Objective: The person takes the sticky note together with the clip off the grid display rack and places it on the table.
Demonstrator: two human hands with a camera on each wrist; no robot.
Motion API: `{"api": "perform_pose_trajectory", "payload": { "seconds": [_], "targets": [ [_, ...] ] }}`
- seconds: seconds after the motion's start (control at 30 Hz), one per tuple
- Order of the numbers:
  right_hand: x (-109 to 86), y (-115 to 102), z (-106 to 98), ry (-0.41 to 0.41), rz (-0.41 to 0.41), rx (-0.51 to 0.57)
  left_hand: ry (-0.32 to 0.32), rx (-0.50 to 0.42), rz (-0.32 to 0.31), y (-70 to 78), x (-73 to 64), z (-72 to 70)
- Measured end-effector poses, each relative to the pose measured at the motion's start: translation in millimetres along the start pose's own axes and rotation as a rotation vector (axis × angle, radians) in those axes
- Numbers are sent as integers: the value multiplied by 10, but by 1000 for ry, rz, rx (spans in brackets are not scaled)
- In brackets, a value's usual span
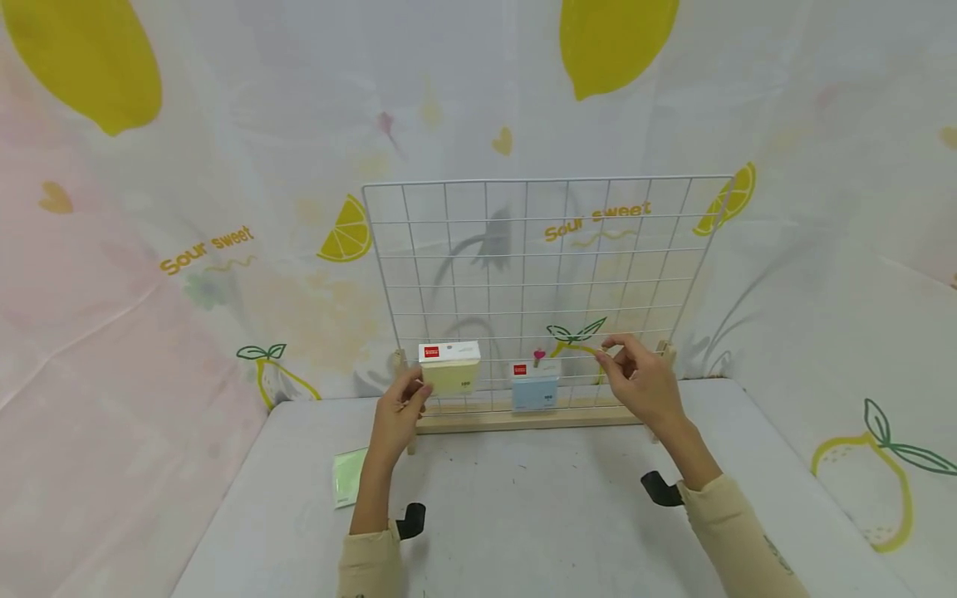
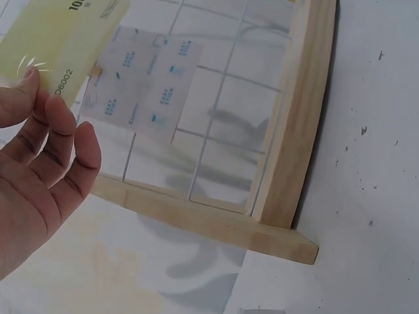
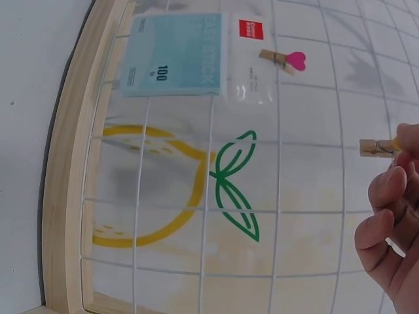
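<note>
My left hand (image 1: 399, 413) pinches a yellow sticky-note pack (image 1: 452, 375) by its lower left side, in front of the wire grid (image 1: 523, 249). Thumb and fingertips meet at the pack's edge in the left wrist view. A pale sheet printed with blue lettering (image 2: 144, 78) shows beside that pack, over the grid. Between right thumb and fingers is a small wooden clothespin (image 3: 376, 148); the right hand (image 1: 638, 384) is near the grid's right side. A blue sticky-note pack (image 1: 534, 392) hangs low on the grid, held by a clothespin with a pink heart (image 3: 296, 61).
The grid stands in a wooden base (image 1: 523, 419) on a white table (image 1: 523, 515). A green pack (image 1: 348, 477) lies on the table, partly behind the left forearm. Behind the grid hangs a lemon-printed cloth (image 1: 262, 149).
</note>
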State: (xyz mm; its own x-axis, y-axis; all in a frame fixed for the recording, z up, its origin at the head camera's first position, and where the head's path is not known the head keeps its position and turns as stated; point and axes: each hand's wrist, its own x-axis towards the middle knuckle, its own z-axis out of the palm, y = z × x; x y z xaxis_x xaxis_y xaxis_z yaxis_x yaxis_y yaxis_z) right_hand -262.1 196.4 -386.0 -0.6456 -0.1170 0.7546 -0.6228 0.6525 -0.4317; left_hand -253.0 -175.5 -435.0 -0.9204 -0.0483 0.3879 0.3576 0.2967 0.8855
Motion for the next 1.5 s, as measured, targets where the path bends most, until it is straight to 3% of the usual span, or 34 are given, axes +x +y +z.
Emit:
{"api": "perform_pose_trajectory", "payload": {
  "seconds": [0.53, 0.87, 1.1, 1.5],
  "targets": [
    [-90, 110, -43, 11, -23, -24, -13, 8, -52, -76, -47, -171],
    [-177, 145, -111, 25, 5, -56, -8, 55, -93, -129, -80, -226],
    [-208, 173, -135, 25, 5, -67, 14, 64, -73, -162, -92, -307],
    [-275, 222, -161, 20, 28, -83, 17, 63, -92, -223, -143, -441]
  ]
}}
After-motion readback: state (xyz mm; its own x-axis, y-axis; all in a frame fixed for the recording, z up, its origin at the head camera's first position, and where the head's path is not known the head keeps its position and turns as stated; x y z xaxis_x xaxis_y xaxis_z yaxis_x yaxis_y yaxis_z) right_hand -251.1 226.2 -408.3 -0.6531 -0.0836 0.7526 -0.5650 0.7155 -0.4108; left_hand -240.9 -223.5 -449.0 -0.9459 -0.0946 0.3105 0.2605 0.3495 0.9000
